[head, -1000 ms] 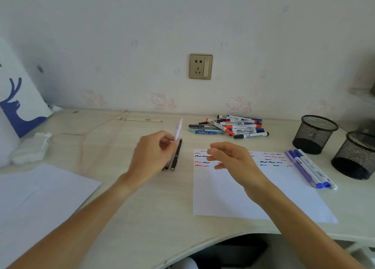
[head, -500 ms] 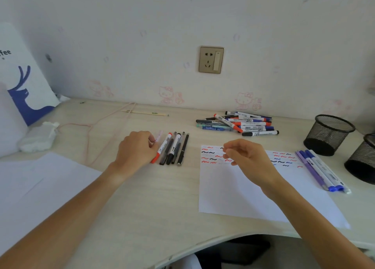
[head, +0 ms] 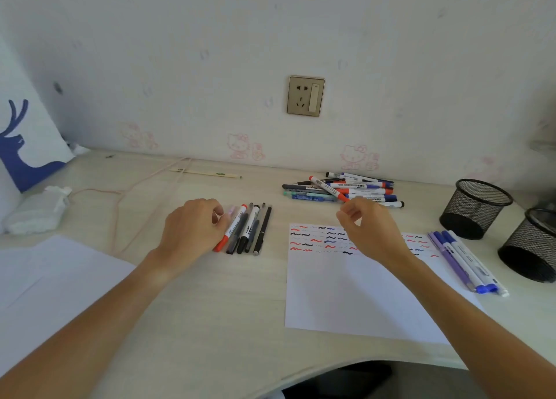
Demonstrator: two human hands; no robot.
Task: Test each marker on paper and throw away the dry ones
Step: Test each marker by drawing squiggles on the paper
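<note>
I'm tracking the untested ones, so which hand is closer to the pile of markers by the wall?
Right. The right hand hovers just in front of the pile of markers, fingertips at its near edge. The left hand is farther left, beside the row of pens.

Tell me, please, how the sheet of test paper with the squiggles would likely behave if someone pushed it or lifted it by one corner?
The test paper is a single thin sheet lying flat, so it would probably droop if lifted by a corner. Nothing weighs it down, and the desk looks smooth, so a push would likely slide it. Its near edge lies close to the desk's edge, so it might slip off.
</note>
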